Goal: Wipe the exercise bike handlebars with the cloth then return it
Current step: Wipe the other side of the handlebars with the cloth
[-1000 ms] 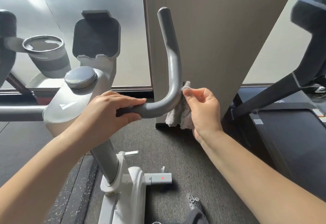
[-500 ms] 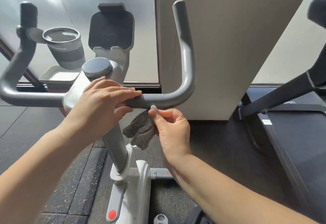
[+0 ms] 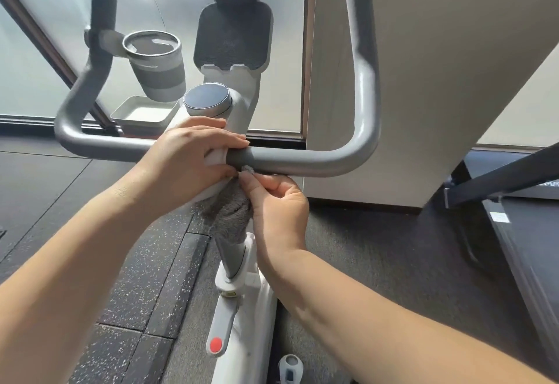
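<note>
The grey handlebar (image 3: 305, 162) of the white exercise bike runs across the middle, with both ends curving up. My left hand (image 3: 193, 153) lies over the bar at its centre, fingers wrapped on the white stem joint. Just right of it and below the bar, my right hand (image 3: 273, 202) pinches a grey fluffy cloth (image 3: 228, 212). The cloth's top corner touches the underside of the bar, and the rest hangs down in front of the bike's post.
A cup holder (image 3: 154, 63) and a tablet holder (image 3: 233, 35) stand behind the bar, with a round dial (image 3: 207, 100) between them. A beige pillar (image 3: 423, 81) rises at the right. A treadmill frame (image 3: 514, 196) fills the right edge. Dark rubber floor lies below.
My right hand has carried the cloth from the bar's right bend leftward along its underside to the centre. My left hand has stayed on the middle; the view has shifted left.
</note>
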`<action>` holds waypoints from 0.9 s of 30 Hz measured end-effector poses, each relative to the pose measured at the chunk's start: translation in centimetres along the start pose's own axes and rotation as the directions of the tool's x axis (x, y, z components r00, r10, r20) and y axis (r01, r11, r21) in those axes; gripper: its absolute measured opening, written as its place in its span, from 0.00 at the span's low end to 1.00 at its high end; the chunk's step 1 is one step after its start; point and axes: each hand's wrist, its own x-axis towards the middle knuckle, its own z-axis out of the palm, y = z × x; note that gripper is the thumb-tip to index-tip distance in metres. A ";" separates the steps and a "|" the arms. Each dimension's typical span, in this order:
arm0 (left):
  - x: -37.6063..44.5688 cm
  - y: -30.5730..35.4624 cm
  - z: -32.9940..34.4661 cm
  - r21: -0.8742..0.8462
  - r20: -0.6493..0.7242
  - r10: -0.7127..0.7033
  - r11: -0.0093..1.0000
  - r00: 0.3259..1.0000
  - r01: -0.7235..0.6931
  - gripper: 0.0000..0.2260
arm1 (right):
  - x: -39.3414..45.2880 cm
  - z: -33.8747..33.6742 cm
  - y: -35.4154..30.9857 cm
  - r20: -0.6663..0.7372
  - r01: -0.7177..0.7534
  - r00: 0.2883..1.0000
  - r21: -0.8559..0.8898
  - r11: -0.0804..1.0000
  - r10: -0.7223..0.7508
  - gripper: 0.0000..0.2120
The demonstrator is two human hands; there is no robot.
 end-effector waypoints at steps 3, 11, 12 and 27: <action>-0.2 0.3 0.0 -0.006 -0.011 -0.003 1.000 1.000 0.003 0.18 | 0.2 -2.0 -0.8 -0.072 0.085 0.994 -0.037 0.996 -0.087 0.06; -0.3 0.9 0.3 0.018 -0.069 -0.057 0.998 0.996 0.059 0.17 | 1.2 -8.8 -4.9 -0.263 0.337 0.893 -0.146 0.930 -0.365 0.08; -0.3 1.0 0.3 0.019 -0.063 -0.062 0.998 0.996 0.063 0.18 | 1.4 -9.4 -5.4 -0.240 0.394 0.865 -0.218 0.893 -0.440 0.08; -0.5 2.1 0.3 -0.018 -0.118 -0.139 0.990 0.983 0.138 0.16 | 3.0 -7.5 -4.0 0.733 0.849 0.206 -0.463 -0.254 -0.649 0.01</action>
